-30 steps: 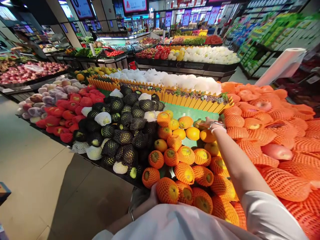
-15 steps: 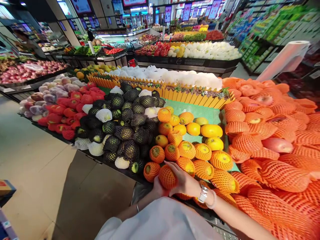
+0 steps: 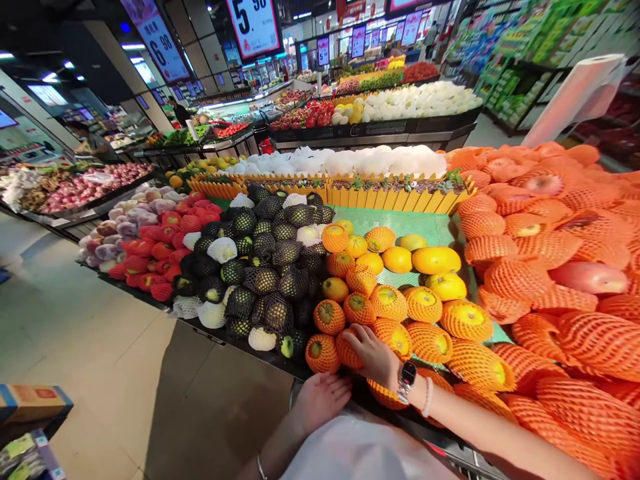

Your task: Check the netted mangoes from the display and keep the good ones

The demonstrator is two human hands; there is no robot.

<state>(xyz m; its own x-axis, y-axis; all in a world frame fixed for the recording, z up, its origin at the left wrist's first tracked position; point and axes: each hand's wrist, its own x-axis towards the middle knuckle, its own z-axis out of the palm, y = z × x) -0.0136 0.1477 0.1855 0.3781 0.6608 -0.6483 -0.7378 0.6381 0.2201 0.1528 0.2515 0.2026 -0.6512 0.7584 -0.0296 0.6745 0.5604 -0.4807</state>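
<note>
My right hand (image 3: 373,357), a watch on its wrist, curls its fingers over a yellow melon in an orange foam net (image 3: 349,352) at the front edge of the display. Lower and to the left, my left hand (image 3: 323,400) is open, palm up with fingers stretched out and holding nothing. Against the gripped melon's left side sits another netted melon (image 3: 323,353). More netted melons (image 3: 389,303) lie in rows behind and to the right, and a few bare yellow ones (image 3: 437,261) sit farther back on a green mat.
Left of the melons are dark-netted fruits (image 3: 277,313), then red-netted fruits (image 3: 161,251). Large orange-netted fruits (image 3: 560,400) are heaped on the right. A yellow picket planter (image 3: 395,198) borders the back. A bag roll (image 3: 575,100) stands at the far right; boxes (image 3: 35,403) are lower left.
The melon has gone from between both hands down into the front row, with my right hand still over it. My left hand has come away and opened. The view has shifted slightly.
</note>
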